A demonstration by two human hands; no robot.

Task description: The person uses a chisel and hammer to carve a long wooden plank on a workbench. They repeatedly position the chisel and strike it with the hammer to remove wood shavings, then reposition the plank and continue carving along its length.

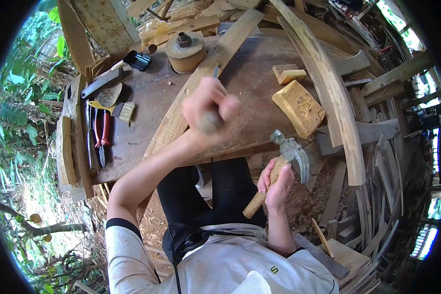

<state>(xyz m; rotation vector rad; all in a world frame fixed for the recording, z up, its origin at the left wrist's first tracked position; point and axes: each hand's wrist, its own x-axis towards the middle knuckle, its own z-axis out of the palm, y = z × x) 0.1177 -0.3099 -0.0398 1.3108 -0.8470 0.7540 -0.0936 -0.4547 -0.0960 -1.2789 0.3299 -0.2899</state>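
Left hand point(201, 105) grasps a wooden-handled, grey-shanked tool point(211, 122) above a long tan wooden plank point(169, 130); keep the shank point(216, 71) steady toward 12 o'clock. Right hand point(278, 188) grips a wooden-handled steel claw hammer point(281, 165) at 4 o'clock.

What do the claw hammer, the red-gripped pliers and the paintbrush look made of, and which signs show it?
Claw hammer: head probably steel, dull grey with glints; handle apparently bare wood, matte tan.
Pliers: likely metal, grey at the jaws; smooth red grips could be plastic or rubber.
Paintbrush: yellow handle, possibly painted wood or plastic; pale bristles, natural or synthetic unclear.
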